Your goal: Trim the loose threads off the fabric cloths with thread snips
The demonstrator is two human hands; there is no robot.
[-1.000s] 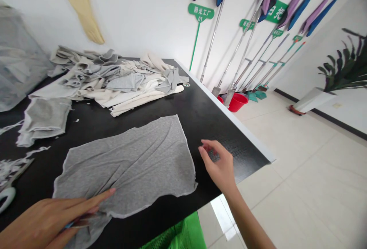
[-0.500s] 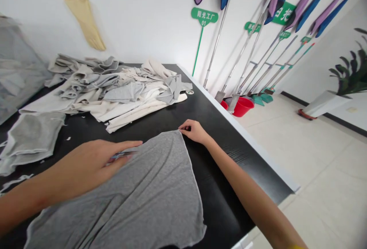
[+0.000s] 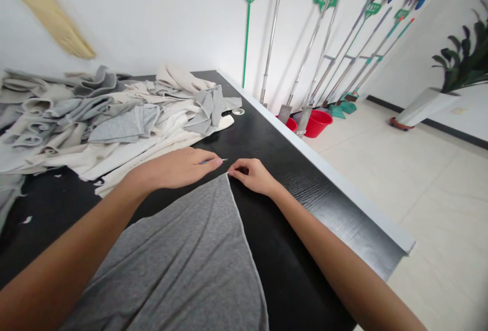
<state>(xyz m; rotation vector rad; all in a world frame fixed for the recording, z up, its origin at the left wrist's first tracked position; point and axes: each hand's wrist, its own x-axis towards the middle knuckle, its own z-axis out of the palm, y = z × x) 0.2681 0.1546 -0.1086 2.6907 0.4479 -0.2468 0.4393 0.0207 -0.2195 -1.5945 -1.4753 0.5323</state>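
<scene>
Right hand (image 3: 254,176): pinches far corner of grey cloth (image 3: 190,260).
Left hand (image 3: 179,168): holds thin pointed tool (image 3: 217,160) (mostly hidden), beside that corner.

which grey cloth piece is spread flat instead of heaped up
The large grey cloth nearest the camera: spread flat on the black table, far corner pinched by the right hand; the other grey pieces lie crumpled in the pile behind.

I'm seeing the left forearm (image 3: 76,239) and right forearm (image 3: 335,265) showing bare; left hand (image 3: 179,168) and right hand (image 3: 253,176) are showing bare too.
</scene>
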